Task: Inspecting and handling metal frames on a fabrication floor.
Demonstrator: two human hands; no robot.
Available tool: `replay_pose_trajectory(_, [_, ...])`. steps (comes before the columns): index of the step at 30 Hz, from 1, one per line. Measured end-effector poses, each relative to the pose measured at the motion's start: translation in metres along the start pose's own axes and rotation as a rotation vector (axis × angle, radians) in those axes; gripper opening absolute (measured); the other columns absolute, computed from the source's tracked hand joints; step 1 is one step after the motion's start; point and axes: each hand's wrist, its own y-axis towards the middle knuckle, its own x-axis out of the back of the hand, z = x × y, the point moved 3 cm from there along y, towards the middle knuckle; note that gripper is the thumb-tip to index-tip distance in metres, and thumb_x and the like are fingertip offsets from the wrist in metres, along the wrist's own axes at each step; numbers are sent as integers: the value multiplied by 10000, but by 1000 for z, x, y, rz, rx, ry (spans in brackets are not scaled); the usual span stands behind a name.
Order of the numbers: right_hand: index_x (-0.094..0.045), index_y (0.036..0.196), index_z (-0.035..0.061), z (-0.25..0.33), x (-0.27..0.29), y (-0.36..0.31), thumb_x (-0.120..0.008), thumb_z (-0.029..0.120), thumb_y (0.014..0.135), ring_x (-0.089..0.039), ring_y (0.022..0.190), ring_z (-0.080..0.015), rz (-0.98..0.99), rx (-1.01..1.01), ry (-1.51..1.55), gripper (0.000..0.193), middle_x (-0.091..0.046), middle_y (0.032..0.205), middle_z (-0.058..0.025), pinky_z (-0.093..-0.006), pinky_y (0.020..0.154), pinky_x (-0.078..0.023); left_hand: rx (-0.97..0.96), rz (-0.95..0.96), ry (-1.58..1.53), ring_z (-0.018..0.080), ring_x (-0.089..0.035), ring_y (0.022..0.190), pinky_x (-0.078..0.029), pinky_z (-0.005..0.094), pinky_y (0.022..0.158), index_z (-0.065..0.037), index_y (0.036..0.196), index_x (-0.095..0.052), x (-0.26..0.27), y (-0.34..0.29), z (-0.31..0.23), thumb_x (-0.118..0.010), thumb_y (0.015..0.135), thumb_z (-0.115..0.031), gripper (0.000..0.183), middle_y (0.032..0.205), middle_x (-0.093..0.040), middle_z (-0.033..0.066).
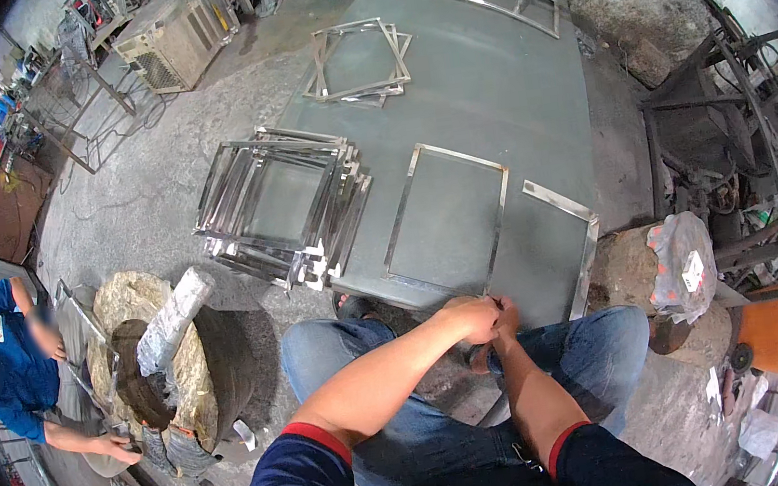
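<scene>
My left hand (473, 318) and my right hand (506, 316) are closed and meet above my knees, at the near edge of a grey metal sheet (515, 82). Whatever they grip is small or hidden by the fingers. Just beyond them lies a flat rectangular metal frame (461, 157), its near right corner close to my fingers. To the right, an L-shaped piece of metal bar (559, 200) lies on the sheet, one arm running toward my right knee. A pile of similar metal frames (353, 210) stands on the left side of the sheet.
Farther off lie crossed thin frames (320, 62) and a larger tubular frame (476, 2). A hollow stump-like block (229, 360) holds a foil-wrapped roll (175, 318) at left. Beyond it a person in blue (10, 358) works. Round blocks (629, 262) and a metal rack (654, 142) stand right.
</scene>
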Motion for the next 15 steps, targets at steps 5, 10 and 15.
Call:
replay_pose_trajectory(5, [-696, 1029, -7, 10, 2, -4, -716, 273, 875, -665, 803, -213, -6, 17, -43, 320, -722, 908, -131, -355, 719, -513, -19, -12, 26, 389, -673, 977, -530, 491, 853, -20, 1115, -634, 0, 1, 0, -604, 890, -379, 424, 1003, -708, 207])
replay_pose_trajectory(10, [-699, 1000, -8, 5, -1, -2, -734, 270, 850, -661, 784, -213, 5, -10, -37, 318, -723, 879, -126, -359, 716, -510, 6, -8, 19, 393, -673, 972, -526, 494, 860, -22, 1127, -616, -3, 3, 4, -599, 893, -373, 423, 994, -710, 206])
replay_pose_trajectory(15, [-703, 991, -4, -10, -2, 6, -739, 258, 848, -661, 784, -219, -57, -20, -30, 301, -720, 871, -119, -362, 721, -509, -29, -37, 15, 395, -671, 975, -526, 490, 862, -34, 1132, -621, -3, 3, 3, -598, 892, -370, 413, 1002, -707, 208])
